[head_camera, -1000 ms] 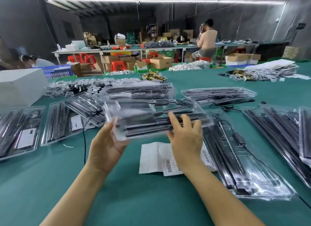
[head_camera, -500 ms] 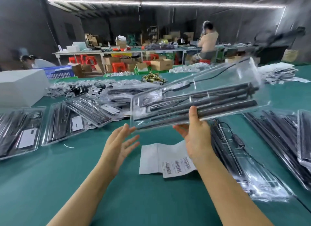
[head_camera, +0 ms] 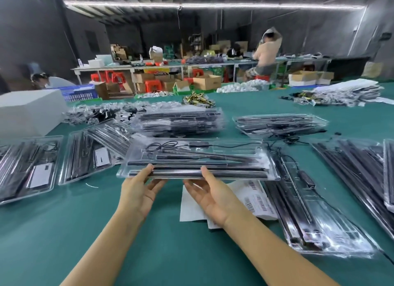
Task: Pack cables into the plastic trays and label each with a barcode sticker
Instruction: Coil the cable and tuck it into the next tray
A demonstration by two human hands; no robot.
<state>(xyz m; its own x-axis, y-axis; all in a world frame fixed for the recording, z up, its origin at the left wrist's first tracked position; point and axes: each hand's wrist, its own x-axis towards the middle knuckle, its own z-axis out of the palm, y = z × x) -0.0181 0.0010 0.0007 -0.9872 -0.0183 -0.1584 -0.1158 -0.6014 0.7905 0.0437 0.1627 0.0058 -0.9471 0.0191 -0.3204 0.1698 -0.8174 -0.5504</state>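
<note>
A clear plastic tray (head_camera: 198,158) with black rods and a black cable inside lies level above the green table. My left hand (head_camera: 138,192) grips its near edge, thumb on top and fingers underneath. My right hand (head_camera: 213,196) grips the same edge further right, thumb over the rim, palm up below. White sheets of barcode stickers (head_camera: 255,200) lie on the table under my right hand. Packed trays with white labels (head_camera: 40,176) lie at the left.
Stacks of packed trays stand behind (head_camera: 181,121) and at the back right (head_camera: 279,123). More trays spread along the right (head_camera: 315,211). A white box (head_camera: 27,113) sits at the far left. A pile of bagged parts (head_camera: 102,113) lies beyond. People work at tables behind.
The tray, tilted up in my right hand alone half a second ago, has come down level and turned over. My left hand has taken hold of its near edge again.
</note>
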